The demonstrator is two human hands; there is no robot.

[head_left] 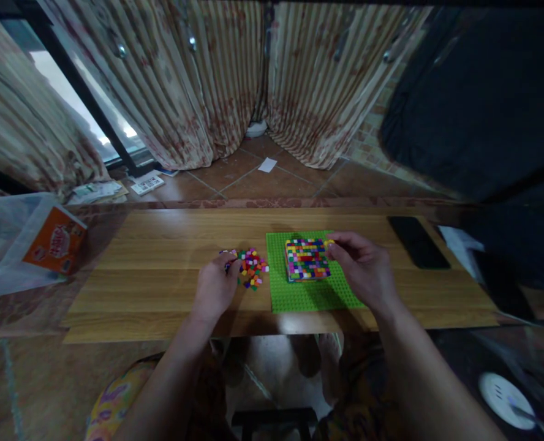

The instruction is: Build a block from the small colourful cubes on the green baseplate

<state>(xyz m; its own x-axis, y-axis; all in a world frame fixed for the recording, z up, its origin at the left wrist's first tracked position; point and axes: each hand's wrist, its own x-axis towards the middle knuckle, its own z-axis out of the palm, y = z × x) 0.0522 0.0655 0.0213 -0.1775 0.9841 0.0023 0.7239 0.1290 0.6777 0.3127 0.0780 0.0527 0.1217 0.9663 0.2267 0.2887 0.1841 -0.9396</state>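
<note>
A green studded baseplate [279, 300] lies on the wooden table, bearing a rectangular block built of small multicoloured bricks [307, 259]. At the block's far right corner, my right hand [366, 264] pinches a small yellow brick [329, 243] between thumb and index finger. Left of the plate is a loose pile of tiny coloured bricks [253, 263]. My left hand [217, 280] reaches into the near side of this pile, its thumb and fingers closed together. Whatever sits between those fingertips is too small and covered to make out.
A black phone [418, 242] lies on the table [162, 245] at the right. To the left stands a clear plastic bag or bin [10, 245] with an orange label. Curtains [226, 79] hang beyond the table, and a white power strip [506, 398] is at the lower right.
</note>
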